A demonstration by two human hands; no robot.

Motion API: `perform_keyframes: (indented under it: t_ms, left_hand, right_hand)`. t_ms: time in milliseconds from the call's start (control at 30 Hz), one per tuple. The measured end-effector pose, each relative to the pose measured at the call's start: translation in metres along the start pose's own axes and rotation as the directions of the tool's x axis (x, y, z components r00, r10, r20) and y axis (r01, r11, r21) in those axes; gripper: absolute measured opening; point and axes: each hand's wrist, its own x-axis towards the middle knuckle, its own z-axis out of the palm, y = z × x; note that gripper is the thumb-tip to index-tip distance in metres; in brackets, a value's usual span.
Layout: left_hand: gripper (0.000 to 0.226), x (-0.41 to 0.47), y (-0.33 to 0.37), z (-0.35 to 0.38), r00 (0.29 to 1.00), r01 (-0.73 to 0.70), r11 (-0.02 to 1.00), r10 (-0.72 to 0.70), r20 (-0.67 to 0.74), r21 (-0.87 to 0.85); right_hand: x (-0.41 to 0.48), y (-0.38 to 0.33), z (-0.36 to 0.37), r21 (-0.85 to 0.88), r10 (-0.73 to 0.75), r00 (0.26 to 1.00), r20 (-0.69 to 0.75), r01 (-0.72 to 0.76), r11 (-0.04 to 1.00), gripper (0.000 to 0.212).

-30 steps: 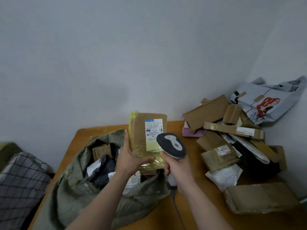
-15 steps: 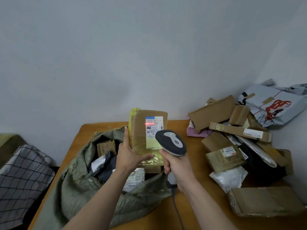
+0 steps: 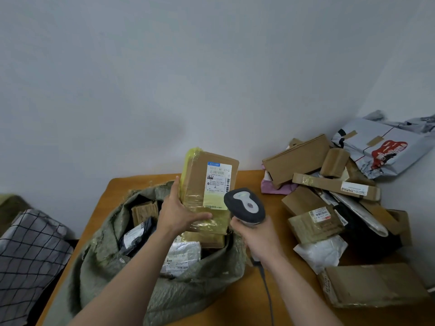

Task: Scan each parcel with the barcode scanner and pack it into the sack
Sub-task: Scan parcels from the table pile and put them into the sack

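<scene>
My left hand [image 3: 179, 214] holds a brown cardboard parcel [image 3: 207, 184] upright above the sack, thumb across its taped lower front, its white label facing me. My right hand [image 3: 256, 238] grips the handle of the grey barcode scanner [image 3: 244, 205], whose head points at the parcel's lower right edge; no red scan line shows on the label. The green woven sack [image 3: 131, 278] lies open on the wooden table [image 3: 237, 300] below, with several parcels inside.
A heap of several cardboard boxes and bags [image 3: 329, 198] fills the table's right side, with a grey printed mailer [image 3: 381, 149] against the wall and a flat box [image 3: 372, 285] at the front right. The scanner's cable [image 3: 267, 292] runs toward me. A checked cloth [image 3: 28, 255] lies at left.
The red scan line seen on the label half a second ago is gone. The parcel has tilted slightly to the right, and the scanner has stayed close beside it.
</scene>
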Motion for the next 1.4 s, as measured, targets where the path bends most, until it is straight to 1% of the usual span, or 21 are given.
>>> perform_keyframes:
  t_ms: [67, 133, 200, 267, 400, 500, 733, 867, 967, 1033, 1100, 1167, 1233, 1267, 1333, 1400]
  left_hand:
    - [0.162, 0.008, 0.006, -0.008, 0.999, -0.004, 0.999, 0.002, 0.036, 0.034]
    - [0.163, 0.015, 0.012, -0.017, 0.997, -0.018, 0.997, 0.012, 0.082, 0.077]
    - [0.164, 0.021, 0.016, -0.025, 0.992, -0.044, 0.992, 0.029, 0.125, 0.115]
    - [0.162, 0.025, 0.019, -0.032, 0.987, -0.055, 0.988, 0.032, 0.161, 0.145]
    - [0.16, 0.033, 0.024, -0.038, 0.975, -0.092, 0.967, 0.038, 0.219, 0.239]
    - [0.154, 0.036, 0.025, -0.039, 0.972, -0.105, 0.954, 0.039, 0.233, 0.281]
    - [0.148, 0.042, 0.018, -0.036, 0.975, -0.094, 0.963, 0.038, 0.217, 0.252]
    - [0.148, 0.043, 0.012, -0.037, 0.98, -0.068, 0.974, 0.023, 0.199, 0.218]
    - [0.145, 0.044, 0.005, -0.041, 0.986, 0.0, 0.986, -0.028, 0.167, 0.166]
    - [0.138, 0.046, -0.001, -0.047, 0.989, 0.08, 0.988, -0.095, 0.115, 0.129]
    - [0.128, 0.048, -0.008, -0.056, 0.977, 0.197, 0.976, -0.203, 0.065, 0.092]
    - [0.122, 0.05, -0.021, -0.068, 0.938, 0.339, 0.94, -0.341, 0.071, 0.04]
    - [0.126, 0.049, -0.037, -0.081, 0.877, 0.463, 0.886, -0.457, 0.148, -0.009]
    - [0.127, 0.049, -0.047, -0.087, 0.842, 0.517, 0.856, -0.507, 0.184, -0.012]
    - [0.128, 0.049, -0.068, -0.094, 0.781, 0.596, 0.803, -0.584, 0.221, 0.015]
    - [0.13, 0.048, -0.085, -0.098, 0.715, 0.657, 0.751, -0.646, 0.268, 0.057]
  right_hand:
    - [0.004, 0.004, -0.007, -0.222, -0.022, 1.0, -0.013, 0.019, 0.975, 0.013]
    - [0.007, 0.007, -0.014, -0.409, -0.035, 0.999, 0.009, 0.036, 0.912, 0.025]
    - [0.008, 0.009, -0.018, -0.558, -0.059, 0.998, 0.029, 0.065, 0.827, 0.033]
    - [0.008, 0.01, -0.019, -0.652, -0.08, 0.996, 0.049, 0.093, 0.752, 0.032]
    - [0.005, 0.01, -0.018, -0.722, -0.083, 0.99, 0.118, 0.143, 0.677, 0.028]
    - [0.004, 0.012, -0.018, -0.72, -0.085, 0.984, 0.158, 0.174, 0.671, 0.016]
    - [0.007, 0.015, -0.015, -0.732, -0.086, 0.987, 0.135, 0.158, 0.663, 0.022]
    - [0.009, 0.014, -0.012, -0.723, -0.072, 0.988, 0.134, 0.147, 0.675, 0.017]
    - [0.011, 0.011, -0.007, -0.689, -0.047, 0.99, 0.133, 0.126, 0.714, 0.018]
    - [0.014, 0.01, -0.001, -0.629, -0.016, 0.994, 0.108, 0.08, 0.773, 0.02]
    - [0.018, 0.008, 0.007, -0.505, 0.043, 0.994, 0.1, 0.014, 0.863, 0.018]
    - [0.021, 0.007, 0.019, -0.388, 0.095, 0.988, 0.119, -0.042, 0.921, 0.018]
    - [0.025, 0.008, 0.033, -0.238, 0.144, 0.976, 0.163, -0.103, 0.966, 0.009]
    - [0.027, 0.008, 0.042, -0.154, 0.166, 0.969, 0.185, -0.139, 0.978, 0.008]
    - [0.031, 0.012, 0.06, -0.043, 0.207, 0.955, 0.214, -0.203, 0.978, 0.021]
    - [0.033, 0.015, 0.076, -0.008, 0.234, 0.94, 0.247, -0.24, 0.971, 0.028]
